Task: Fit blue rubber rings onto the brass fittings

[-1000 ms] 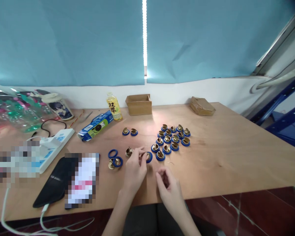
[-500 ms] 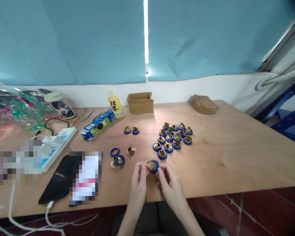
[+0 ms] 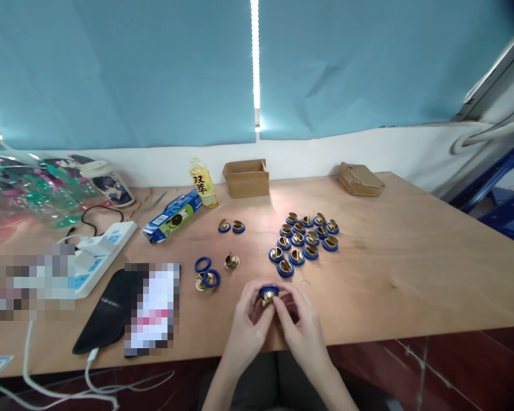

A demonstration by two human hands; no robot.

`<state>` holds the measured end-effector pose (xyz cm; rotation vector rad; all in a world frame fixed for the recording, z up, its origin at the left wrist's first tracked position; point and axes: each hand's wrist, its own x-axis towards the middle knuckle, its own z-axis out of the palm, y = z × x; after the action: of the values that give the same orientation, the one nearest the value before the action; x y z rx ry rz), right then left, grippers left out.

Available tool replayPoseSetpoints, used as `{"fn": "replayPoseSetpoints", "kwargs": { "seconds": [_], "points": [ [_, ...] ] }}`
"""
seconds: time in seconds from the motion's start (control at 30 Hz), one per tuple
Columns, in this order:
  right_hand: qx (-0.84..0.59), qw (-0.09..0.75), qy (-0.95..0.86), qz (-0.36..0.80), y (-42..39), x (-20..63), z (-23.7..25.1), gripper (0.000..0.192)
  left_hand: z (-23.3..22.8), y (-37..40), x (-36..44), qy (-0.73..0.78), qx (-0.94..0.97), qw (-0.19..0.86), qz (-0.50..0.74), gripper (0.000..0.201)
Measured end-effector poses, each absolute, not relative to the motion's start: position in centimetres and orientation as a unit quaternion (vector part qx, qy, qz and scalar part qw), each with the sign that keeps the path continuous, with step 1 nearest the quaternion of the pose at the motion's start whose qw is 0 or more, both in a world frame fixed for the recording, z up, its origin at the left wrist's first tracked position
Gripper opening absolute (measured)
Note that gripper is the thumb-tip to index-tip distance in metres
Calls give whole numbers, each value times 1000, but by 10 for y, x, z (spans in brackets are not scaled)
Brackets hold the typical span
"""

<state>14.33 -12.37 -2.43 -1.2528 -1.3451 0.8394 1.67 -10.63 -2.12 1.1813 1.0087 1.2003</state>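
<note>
Between my hands, near the table's front edge, is a round brass fitting with a blue ring point(image 3: 269, 292) around its upper rim. My left hand point(image 3: 249, 319) grips it from the left, thumb on the brass and fingers curled behind. From the right, my right hand point(image 3: 298, 319) pinches the same piece between thumb and fingers. Ahead to the right lie several brass fittings with blue rings point(image 3: 297, 240); two more point(image 3: 231, 226) sit farther left. A bare brass fitting point(image 3: 232, 261) rests left of my hands. Beside it, loose blue rings point(image 3: 203, 264) lie by more brass pieces point(image 3: 201, 282).
At the back stand an open cardboard box point(image 3: 247, 180), a yellow-labelled bottle point(image 3: 204, 185) and a blue carton point(image 3: 171, 217). A closed cardboard package point(image 3: 360, 179) is at back right. On the left are a power strip point(image 3: 107, 257), a black pouch point(image 3: 107, 314) and plastic bottles point(image 3: 47, 194).
The held fitting has been turned so its blue ring faces up and its brass body points down toward me. My hands have closed in around it.
</note>
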Motion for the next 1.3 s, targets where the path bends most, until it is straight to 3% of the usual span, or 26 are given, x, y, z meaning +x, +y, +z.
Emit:
{"fn": "replayPoseSetpoints", "kwargs": {
  "seconds": [0.3,0.83,1.3],
  "points": [
    [-547,544,-536,342,-126,145,-32,16,-11,-109,15,419,511,572,486,28],
    [-517,533,-607,284,-121,147,-32,24,-17,-111,15,406,510,573,497,25],
    [-491,511,-608,358,-125,146,-31,19,-9,-112,14,394,472,609,501,24]
  ]
}}
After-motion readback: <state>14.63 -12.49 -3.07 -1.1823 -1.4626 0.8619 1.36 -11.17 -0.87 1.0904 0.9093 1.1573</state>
